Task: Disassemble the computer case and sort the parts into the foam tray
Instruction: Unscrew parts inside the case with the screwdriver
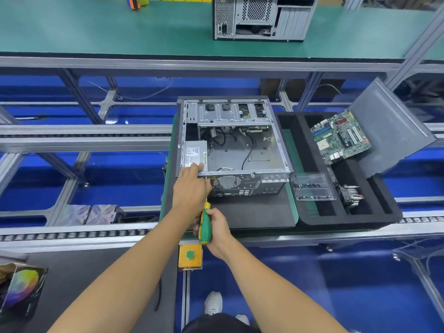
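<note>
The open computer case (240, 150) lies on its side on a dark mat, its inside showing cables and a grey power supply (195, 153) at the left. My left hand (192, 186) rests on the case's near left corner, fingers curled over the rim beside the power supply. My right hand (215, 230) grips a green and yellow screwdriver (205, 223), its shaft pointing up at the case's rear panel next to my left hand. The black foam tray (384, 212) sits to the right, holding a motherboard (341, 138) and a heatsink fan (350, 192).
A clear plastic box (312, 186) with small screws lies on the tray's left side. A grey side panel (389, 131) leans at the tray's far right. A second case (262, 18) stands on the green bench behind. A yellow button box (190, 255) sits at the conveyor's near edge.
</note>
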Available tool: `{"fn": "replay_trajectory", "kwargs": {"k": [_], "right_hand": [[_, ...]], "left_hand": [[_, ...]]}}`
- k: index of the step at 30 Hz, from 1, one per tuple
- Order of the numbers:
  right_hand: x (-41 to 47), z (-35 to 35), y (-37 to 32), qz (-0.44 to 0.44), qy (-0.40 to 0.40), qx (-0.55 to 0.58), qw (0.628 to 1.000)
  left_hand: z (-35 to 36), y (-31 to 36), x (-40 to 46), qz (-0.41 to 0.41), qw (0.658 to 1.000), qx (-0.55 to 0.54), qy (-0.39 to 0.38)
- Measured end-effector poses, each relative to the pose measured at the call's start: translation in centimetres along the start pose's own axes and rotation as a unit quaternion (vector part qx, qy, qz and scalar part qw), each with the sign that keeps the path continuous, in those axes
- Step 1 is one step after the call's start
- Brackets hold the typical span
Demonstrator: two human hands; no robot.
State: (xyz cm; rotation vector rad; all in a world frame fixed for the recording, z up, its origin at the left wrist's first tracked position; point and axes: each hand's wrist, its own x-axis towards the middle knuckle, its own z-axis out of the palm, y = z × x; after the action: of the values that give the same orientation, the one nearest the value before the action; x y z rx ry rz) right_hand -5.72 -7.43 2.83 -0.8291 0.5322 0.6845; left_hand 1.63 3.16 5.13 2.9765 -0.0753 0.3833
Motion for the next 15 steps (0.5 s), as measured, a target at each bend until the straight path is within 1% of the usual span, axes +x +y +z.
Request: {"fn": "replay_trajectory", "kwargs": {"k": [3, 5, 7, 10, 13, 15], "right_hand": [[0.3, -0.3, 0.0, -0.02, 0.027, -0.051, 0.998], [0.5, -0.6, 0.0, -0.037, 0.051, -0.085, 0.994], [0.6, -0.9, -0.1, -0.038, 0.065, -0.102, 0.992], [0.7, -1.0, -0.4, -0.025, 0.065, -0.115, 0.991], [0.6, -0.8, -0.6, -0.008, 0.055, -0.129, 0.99], [0.4, -0.9, -0.8, 0.013, 0.041, -0.117, 0.992]], "left_hand": [[-0.3, -0.3, -0.1, 0.01, 1.0, -0.004, -0.016], [-0.6, -0.1, -0.1, 0.023, 0.999, 0.011, -0.024], [-1.0, 0.1, 0.0, 0.015, 0.999, 0.01, -0.042], [-1.1, 0.3, 0.1, -0.025, 0.997, -0.025, -0.062], [-0.8, 0.5, 0.1, -0.035, 0.998, -0.008, -0.055], [-0.6, 0.7, 0.0, -0.034, 0.998, 0.001, -0.048]]}}
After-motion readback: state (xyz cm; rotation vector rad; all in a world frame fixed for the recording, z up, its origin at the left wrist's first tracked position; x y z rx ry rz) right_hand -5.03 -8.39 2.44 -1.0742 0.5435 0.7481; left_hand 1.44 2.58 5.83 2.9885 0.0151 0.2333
